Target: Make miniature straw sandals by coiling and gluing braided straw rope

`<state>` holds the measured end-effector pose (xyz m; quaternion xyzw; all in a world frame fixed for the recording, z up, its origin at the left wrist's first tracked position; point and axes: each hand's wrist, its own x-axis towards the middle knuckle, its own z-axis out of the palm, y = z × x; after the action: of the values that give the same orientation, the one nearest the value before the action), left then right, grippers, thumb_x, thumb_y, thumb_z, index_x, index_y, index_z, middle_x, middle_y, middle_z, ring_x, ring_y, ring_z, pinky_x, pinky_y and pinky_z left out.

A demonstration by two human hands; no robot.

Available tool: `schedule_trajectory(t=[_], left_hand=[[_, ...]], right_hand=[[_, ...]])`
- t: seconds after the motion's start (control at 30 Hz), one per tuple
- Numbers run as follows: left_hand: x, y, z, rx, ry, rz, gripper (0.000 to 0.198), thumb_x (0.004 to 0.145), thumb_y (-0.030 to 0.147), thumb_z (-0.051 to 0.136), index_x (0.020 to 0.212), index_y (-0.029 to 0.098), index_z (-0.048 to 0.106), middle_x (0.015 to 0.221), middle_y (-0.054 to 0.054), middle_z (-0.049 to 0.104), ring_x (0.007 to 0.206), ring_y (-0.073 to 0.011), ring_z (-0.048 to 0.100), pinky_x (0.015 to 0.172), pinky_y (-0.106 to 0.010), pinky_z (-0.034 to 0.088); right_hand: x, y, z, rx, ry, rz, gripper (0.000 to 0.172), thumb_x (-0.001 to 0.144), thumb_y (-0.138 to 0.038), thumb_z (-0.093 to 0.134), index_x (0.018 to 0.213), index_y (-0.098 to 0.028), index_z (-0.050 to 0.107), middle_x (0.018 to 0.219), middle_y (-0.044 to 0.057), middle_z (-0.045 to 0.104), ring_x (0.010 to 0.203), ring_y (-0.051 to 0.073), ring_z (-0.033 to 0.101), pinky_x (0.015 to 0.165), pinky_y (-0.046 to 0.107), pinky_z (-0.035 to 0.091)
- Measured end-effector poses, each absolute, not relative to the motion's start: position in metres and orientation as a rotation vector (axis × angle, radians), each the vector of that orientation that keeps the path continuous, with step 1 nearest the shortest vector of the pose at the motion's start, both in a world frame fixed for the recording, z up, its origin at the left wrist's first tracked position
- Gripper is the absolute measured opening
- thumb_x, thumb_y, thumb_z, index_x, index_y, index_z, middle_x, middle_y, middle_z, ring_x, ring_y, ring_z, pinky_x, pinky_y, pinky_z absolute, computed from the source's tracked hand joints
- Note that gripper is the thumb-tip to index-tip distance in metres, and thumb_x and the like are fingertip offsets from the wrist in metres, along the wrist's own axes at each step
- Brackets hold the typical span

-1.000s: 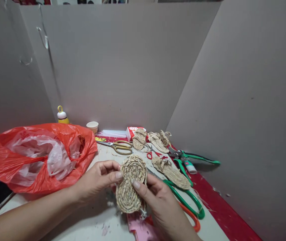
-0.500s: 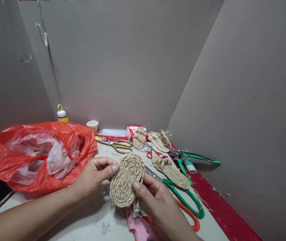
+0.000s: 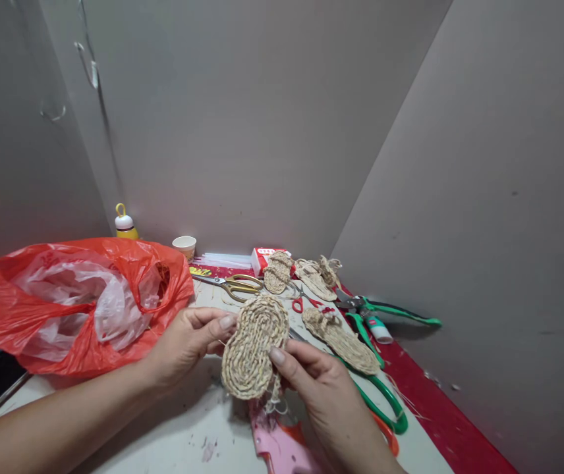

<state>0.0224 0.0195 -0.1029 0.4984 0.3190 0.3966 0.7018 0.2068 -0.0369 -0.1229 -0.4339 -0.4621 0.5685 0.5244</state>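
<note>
A small woven straw sole (image 3: 253, 345), shaped like a sandal bottom, is held above the white table (image 3: 178, 434) between both hands. My left hand (image 3: 190, 342) pinches its left edge with thumb and fingers closed on it. My right hand (image 3: 319, 385) grips its lower right edge, thumb on the face of the weave. Loose straw ends hang from the sole's lower end.
A red plastic bag (image 3: 84, 303) with white plastic inside lies at the left. Behind are gold-handled scissors (image 3: 235, 285), small red scissors (image 3: 304, 301), finished straw sandals (image 3: 344, 339), green-handled shears (image 3: 383, 309), a paper cup (image 3: 184, 245), a yellow bottle (image 3: 125, 224). Grey walls enclose the table.
The straw sole has been turned and tilted between my hands, its top now leaning right; both hands kept their hold and shifted slightly up.
</note>
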Motion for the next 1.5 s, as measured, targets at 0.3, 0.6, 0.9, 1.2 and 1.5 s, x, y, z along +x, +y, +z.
schedule_trajectory(t=[0.3, 0.6, 0.9, 1.2, 1.5], left_hand=[[0.021, 0.024, -0.107, 1.105, 0.752, 0.908, 0.021, 0.067, 0.029, 0.080, 0.067, 0.014, 0.066, 0.062, 0.003, 0.060, 0.057, -0.0075, 0.048, 0.060, -0.023, 0.036], [0.020, 0.022, -0.105, 1.134, 0.716, 0.879, 0.022, 0.067, 0.028, 0.080, 0.066, 0.014, 0.063, 0.063, 0.003, 0.059, 0.057, -0.0072, 0.047, 0.056, -0.022, 0.035], [0.020, 0.021, -0.102, 1.240, 0.793, 0.956, 0.018, 0.069, 0.028, 0.077, 0.081, 0.015, 0.071, 0.069, 0.000, 0.063, 0.059, -0.0088, 0.051, 0.058, -0.023, 0.041], [0.023, 0.013, -0.102, 1.340, 0.843, 0.997, 0.012, 0.068, 0.024, 0.077, 0.072, 0.015, 0.071, 0.063, 0.002, 0.062, 0.057, -0.0080, 0.050, 0.056, -0.021, 0.040], [0.031, -0.003, -0.111, 1.645, 0.928, 0.945, 0.009, 0.075, 0.023, 0.068, 0.073, 0.014, 0.069, 0.069, -0.002, 0.064, 0.064, -0.0121, 0.054, 0.062, -0.024, 0.043]], right_hand=[[0.209, -0.036, -0.127, -1.080, -1.100, 1.362, 0.030, 0.079, -0.046, 0.068, 0.071, -0.017, 0.069, 0.062, -0.001, 0.061, 0.056, 0.013, 0.049, 0.055, 0.024, 0.041], [0.207, -0.037, -0.124, -1.173, -1.135, 1.285, 0.037, 0.076, -0.049, 0.071, 0.060, -0.016, 0.063, 0.051, -0.002, 0.055, 0.050, 0.011, 0.047, 0.050, 0.023, 0.038], [0.208, -0.037, -0.130, -1.192, -1.114, 1.238, 0.036, 0.078, -0.050, 0.068, 0.064, -0.017, 0.062, 0.053, -0.003, 0.054, 0.049, 0.011, 0.046, 0.048, 0.023, 0.037], [0.201, -0.040, -0.128, -1.166, -1.015, 1.323, 0.034, 0.067, -0.047, 0.079, 0.070, -0.015, 0.069, 0.061, 0.002, 0.067, 0.050, 0.012, 0.053, 0.048, 0.024, 0.044], [0.189, -0.047, -0.128, -1.065, -0.868, 1.453, 0.029, 0.069, -0.040, 0.079, 0.084, -0.015, 0.075, 0.078, 0.008, 0.074, 0.067, 0.022, 0.066, 0.066, 0.035, 0.052]])
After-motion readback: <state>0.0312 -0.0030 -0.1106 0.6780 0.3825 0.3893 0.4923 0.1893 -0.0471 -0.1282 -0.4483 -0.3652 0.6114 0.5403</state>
